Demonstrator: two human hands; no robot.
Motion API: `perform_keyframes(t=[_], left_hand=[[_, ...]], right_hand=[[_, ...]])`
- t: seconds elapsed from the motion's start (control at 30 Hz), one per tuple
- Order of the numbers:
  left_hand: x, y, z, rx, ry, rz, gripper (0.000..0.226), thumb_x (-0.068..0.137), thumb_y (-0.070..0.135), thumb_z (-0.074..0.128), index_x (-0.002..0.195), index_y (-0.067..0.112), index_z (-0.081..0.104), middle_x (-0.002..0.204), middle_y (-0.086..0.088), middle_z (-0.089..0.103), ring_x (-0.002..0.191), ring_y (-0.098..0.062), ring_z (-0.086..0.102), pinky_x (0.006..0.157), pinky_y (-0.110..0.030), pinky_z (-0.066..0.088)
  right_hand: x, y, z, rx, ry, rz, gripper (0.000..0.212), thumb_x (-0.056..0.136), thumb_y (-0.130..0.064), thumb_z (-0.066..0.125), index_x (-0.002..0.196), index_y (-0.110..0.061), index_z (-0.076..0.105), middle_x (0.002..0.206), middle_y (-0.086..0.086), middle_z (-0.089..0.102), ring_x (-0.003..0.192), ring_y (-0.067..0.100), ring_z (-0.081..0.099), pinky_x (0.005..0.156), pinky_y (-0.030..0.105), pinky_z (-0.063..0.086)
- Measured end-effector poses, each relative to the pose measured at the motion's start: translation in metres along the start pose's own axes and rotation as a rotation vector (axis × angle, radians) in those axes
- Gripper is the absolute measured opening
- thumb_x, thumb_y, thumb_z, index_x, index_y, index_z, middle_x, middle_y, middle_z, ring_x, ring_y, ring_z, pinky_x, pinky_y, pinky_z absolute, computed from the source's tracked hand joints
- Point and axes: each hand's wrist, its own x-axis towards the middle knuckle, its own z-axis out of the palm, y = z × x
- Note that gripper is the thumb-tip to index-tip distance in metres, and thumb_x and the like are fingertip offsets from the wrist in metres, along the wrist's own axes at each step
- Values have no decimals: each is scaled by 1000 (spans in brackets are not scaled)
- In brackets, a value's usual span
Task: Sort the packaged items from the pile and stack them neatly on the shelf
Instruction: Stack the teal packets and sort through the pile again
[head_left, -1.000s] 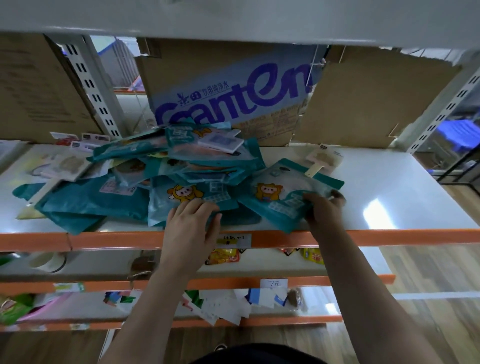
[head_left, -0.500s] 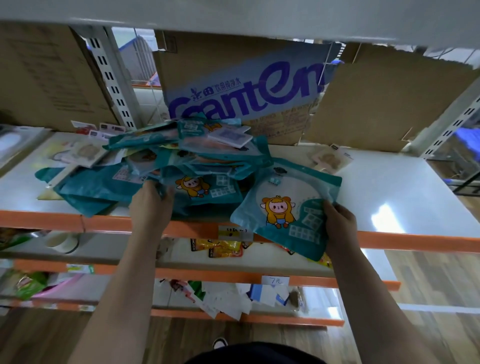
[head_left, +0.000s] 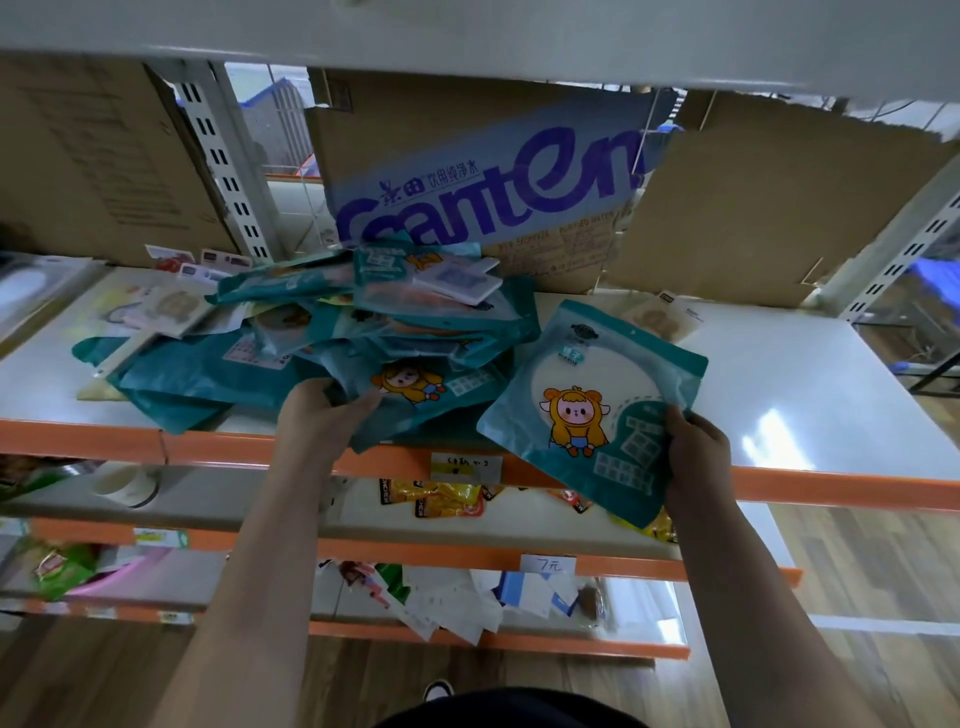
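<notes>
A messy pile of teal packets (head_left: 374, 332) lies on the white shelf (head_left: 779, 395) behind its orange front rail. My right hand (head_left: 696, 457) grips the lower right corner of one teal packet with a cartoon girl (head_left: 587, 410), held tilted over the shelf's front edge, apart from the pile. My left hand (head_left: 322, 410) grips the near edge of another teal cartoon packet (head_left: 421, 389) at the front of the pile. A small white card pack (head_left: 457, 280) lies on top of the pile.
Cardboard boxes, one printed in blue letters (head_left: 483, 187), stand against the back of the shelf. A beige carded item (head_left: 657, 319) lies behind the held packet, more carded items (head_left: 171, 306) at the left. Lower shelves hold yellow snack bags (head_left: 436, 499) and loose papers.
My right hand has pulled its packet off the pile, toward me and to the right. My left hand has shifted left and closed on the front packet of the pile.
</notes>
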Motion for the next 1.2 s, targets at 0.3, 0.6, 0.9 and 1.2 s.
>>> perform_keyframes(t=[0.3, 0.6, 0.9, 1.2], left_hand=[[-8, 10, 20, -480, 14, -185, 10, 91, 10, 66, 94, 4, 60, 93, -11, 65, 79, -19, 65, 54, -22, 54], [-48, 0, 20, -480, 47, -144, 29, 88, 3, 64, 114, 12, 52, 95, -9, 63, 78, -23, 64, 58, -33, 55], [-87, -36, 7, -422, 125, -64, 16, 104, 22, 45, 96, 29, 57, 92, 3, 66, 81, -12, 64, 75, -33, 53], [-103, -67, -49, -153, 271, 108, 19, 103, 20, 46, 120, 22, 54, 104, 5, 64, 101, -20, 60, 90, -43, 49]], right_hand=[[-1, 2, -9, -32, -7, 13, 17, 102, -20, 48, 108, -10, 60, 90, 9, 67, 79, 21, 66, 69, 37, 56], [-11, -1, -19, -31, -72, 8, 17, 102, -19, 47, 102, -11, 62, 85, 6, 66, 72, 18, 66, 62, 32, 55], [-26, 12, -13, -145, -241, -77, 23, 102, -24, 47, 115, -9, 60, 90, 6, 67, 74, 17, 67, 69, 34, 58], [-60, 28, 37, -293, -366, -190, 22, 101, -23, 50, 104, -4, 62, 86, 10, 69, 72, 20, 69, 62, 30, 55]])
